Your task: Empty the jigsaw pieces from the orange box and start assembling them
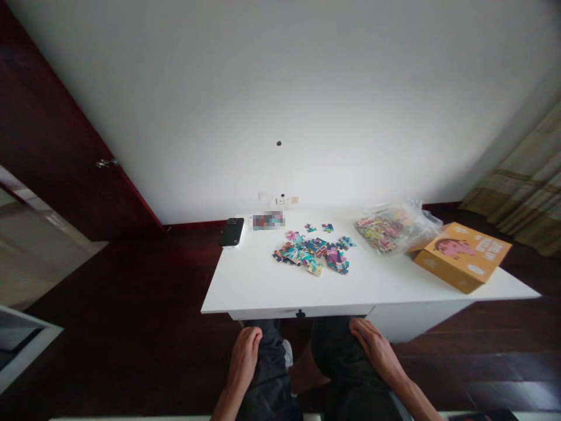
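Note:
My left hand (246, 351) rests on my left thigh near the knee, its fingers loosely curled in with nothing visible in them. Over my right knee lies my right hand (375, 345), its fingers draped across the dark trousers and holding nothing. Both hands are below the front edge of the white table (258, 292). On the table, a loose pile of jigsaw puzzle pieces (302, 250) sits in the middle. Two single puzzle pieces (327, 227) lie apart behind it.
A clear plastic bag of puzzle pieces (388, 228) lies right of the pile, beside an orange box (464, 254). A black phone (232, 232) rests at the left edge, near a blurred picture card (268, 220). Behind are a wall with sockets (287, 200) and a door (56, 134).

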`<control>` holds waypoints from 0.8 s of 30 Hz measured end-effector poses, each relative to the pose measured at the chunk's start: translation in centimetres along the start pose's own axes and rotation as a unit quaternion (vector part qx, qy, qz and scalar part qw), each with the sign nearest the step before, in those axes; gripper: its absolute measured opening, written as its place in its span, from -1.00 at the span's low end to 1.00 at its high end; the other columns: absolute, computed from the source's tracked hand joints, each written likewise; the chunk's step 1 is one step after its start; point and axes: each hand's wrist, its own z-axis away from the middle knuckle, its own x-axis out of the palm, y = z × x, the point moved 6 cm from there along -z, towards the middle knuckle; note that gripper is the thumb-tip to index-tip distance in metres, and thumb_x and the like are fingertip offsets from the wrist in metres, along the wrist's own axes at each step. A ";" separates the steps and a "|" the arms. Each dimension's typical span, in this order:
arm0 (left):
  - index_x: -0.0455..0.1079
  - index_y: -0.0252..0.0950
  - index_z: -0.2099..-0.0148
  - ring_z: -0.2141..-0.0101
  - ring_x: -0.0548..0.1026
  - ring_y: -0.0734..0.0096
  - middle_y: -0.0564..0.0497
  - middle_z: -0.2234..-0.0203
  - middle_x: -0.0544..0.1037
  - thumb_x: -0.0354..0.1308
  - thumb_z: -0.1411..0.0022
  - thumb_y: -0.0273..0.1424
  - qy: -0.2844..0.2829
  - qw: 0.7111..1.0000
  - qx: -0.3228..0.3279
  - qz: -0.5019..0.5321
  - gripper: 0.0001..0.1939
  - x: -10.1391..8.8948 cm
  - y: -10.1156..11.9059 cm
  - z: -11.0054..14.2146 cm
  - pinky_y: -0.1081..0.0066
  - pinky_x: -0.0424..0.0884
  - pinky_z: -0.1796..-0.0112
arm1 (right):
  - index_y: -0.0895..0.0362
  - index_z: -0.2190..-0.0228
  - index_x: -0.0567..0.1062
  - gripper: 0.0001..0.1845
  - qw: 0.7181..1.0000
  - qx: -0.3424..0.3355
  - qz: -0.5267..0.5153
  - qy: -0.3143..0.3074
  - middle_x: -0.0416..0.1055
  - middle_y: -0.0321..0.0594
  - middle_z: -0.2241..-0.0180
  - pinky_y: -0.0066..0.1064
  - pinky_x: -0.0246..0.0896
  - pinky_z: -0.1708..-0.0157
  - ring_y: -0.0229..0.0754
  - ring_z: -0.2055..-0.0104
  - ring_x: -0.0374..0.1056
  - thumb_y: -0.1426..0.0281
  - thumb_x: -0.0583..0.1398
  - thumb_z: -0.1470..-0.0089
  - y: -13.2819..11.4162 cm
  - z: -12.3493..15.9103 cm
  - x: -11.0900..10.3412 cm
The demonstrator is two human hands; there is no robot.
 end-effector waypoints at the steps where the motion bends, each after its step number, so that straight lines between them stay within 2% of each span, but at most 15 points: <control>1: 0.44 -0.21 0.18 0.23 0.62 0.30 -0.07 0.29 0.62 -0.19 -0.54 -0.22 -0.002 1.000 -0.029 0.012 -0.59 0.2 -0.4 -0.2 0.35 0.52 0.13 | 0.03 0.25 0.52 -0.60 1.000 0.015 -0.010 0.016 0.58 -0.09 0.15 -0.23 0.39 -0.01 0.00 0.06 0.50 0.08 0.01 -0.36 0.0 -0.3 0.2; 4: 0.40 -0.19 0.20 0.33 0.64 0.37 0.00 0.39 0.62 -0.26 -0.56 -0.26 -0.045 0.995 -0.090 0.000 -0.57 1.2 -0.6 -0.7 0.47 0.46 0.24 | 0.02 0.28 0.44 -0.57 0.997 0.062 -0.024 0.044 0.56 -0.13 0.31 -0.29 0.39 0.17 -0.03 0.24 0.50 0.04 -0.07 -0.38 0.0 -1.3 1.3; 6: 0.43 -0.20 0.19 0.31 0.66 0.35 -0.01 0.38 0.64 -0.23 -0.55 -0.31 -0.091 0.990 -0.098 -0.054 -0.60 1.7 0.2 -0.2 0.47 0.44 0.25 | 0.02 0.32 0.39 -0.54 0.998 0.065 -0.015 0.021 0.51 -0.17 0.41 -0.29 0.36 0.24 -0.04 0.34 0.48 0.04 -0.12 -0.39 -0.7 -1.6 2.3; 9: 0.51 -0.24 0.16 0.21 0.67 0.19 -0.13 0.30 0.69 -0.11 -0.52 -0.23 -0.128 0.978 -0.085 -0.139 -0.61 1.9 1.9 2.3 0.39 0.45 0.17 | 0.02 0.36 0.35 -0.54 0.997 0.064 0.023 -0.030 0.43 -0.23 0.50 -0.29 0.32 0.30 -0.04 0.41 0.45 0.07 -0.14 -0.41 -1.6 -0.2 3.1; 11: 0.54 -0.25 0.10 0.17 0.66 0.12 -0.17 0.24 0.69 -0.08 -0.49 -0.18 -0.134 0.974 -0.078 -0.164 -0.61 1.7 2.5 4.7 0.33 0.46 0.11 | 0.02 0.33 0.40 -0.56 0.996 0.073 0.039 -0.036 0.44 -0.25 0.47 -0.31 0.33 0.30 -0.06 0.38 0.48 0.07 -0.10 -0.42 -1.6 1.8 2.7; 13: 0.53 -0.22 0.09 0.19 0.66 0.12 -0.12 0.24 0.69 -0.05 -0.47 -0.18 -0.150 0.970 -0.086 -0.171 -0.64 1.4 2.3 6.7 0.30 0.47 0.11 | 0.00 0.16 0.48 -0.63 0.997 0.066 0.039 -0.004 0.52 -0.22 0.27 -0.33 0.39 0.21 -0.08 0.24 0.53 0.07 0.00 -0.39 -1.4 3.6 1.8; 15: 0.52 -0.19 0.08 0.20 0.65 0.14 -0.08 0.25 0.69 -0.03 -0.45 -0.20 -0.163 0.969 -0.087 -0.162 -0.68 0.7 1.5 7.8 0.28 0.48 0.11 | -0.05 -0.04 0.49 -0.63 0.997 0.047 0.045 0.040 0.50 -0.18 0.04 -0.32 0.42 0.08 -0.08 0.10 0.53 0.08 0.10 -0.35 -1.2 4.6 0.9; 17: 0.51 -0.17 0.06 0.17 0.65 0.15 -0.07 0.22 0.67 -0.02 -0.44 -0.20 -0.160 0.975 -0.069 -0.138 -0.70 -0.4 0.8 7.8 0.26 0.50 0.07 | -0.07 -0.08 0.52 -0.61 0.995 0.037 0.066 0.071 0.46 -0.15 -0.03 -0.24 0.41 -0.03 -0.04 0.01 0.50 0.10 0.15 -0.31 -1.2 4.4 0.4; 19: 0.50 -0.14 0.00 0.08 0.63 0.17 -0.07 0.14 0.66 0.01 -0.42 -0.19 -0.146 0.982 -0.044 -0.107 -0.71 -2.0 0.4 7.2 0.25 0.51 0.00 | -0.03 0.08 0.60 -0.68 0.993 0.026 0.089 0.074 0.47 -0.12 0.00 -0.13 0.35 -0.10 0.03 -0.05 0.45 0.11 0.16 -0.31 -1.8 3.1 0.4; 21: 0.48 -0.12 -0.09 -0.03 0.60 0.17 -0.08 0.03 0.64 0.07 -0.38 -0.21 -0.143 0.986 -0.032 -0.078 -0.68 -3.6 0.4 6.4 0.27 0.50 -0.07 | 0.01 0.22 0.59 -0.69 0.995 0.006 0.091 0.049 0.49 -0.10 0.03 -0.09 0.30 -0.11 0.07 -0.08 0.40 0.11 0.14 -0.33 -2.5 1.4 0.9; 24: 0.46 -0.08 -0.17 -0.14 0.53 0.20 -0.06 -0.11 0.58 0.11 -0.34 -0.29 -0.190 0.981 -0.027 -0.024 -0.63 -5.2 2.9 4.6 0.30 0.44 -0.17 | 0.05 0.30 0.48 -0.61 0.998 0.014 0.057 0.000 0.53 -0.12 0.22 -0.19 0.32 0.05 0.00 0.09 0.45 0.12 0.02 -0.41 -2.7 -0.7 1.7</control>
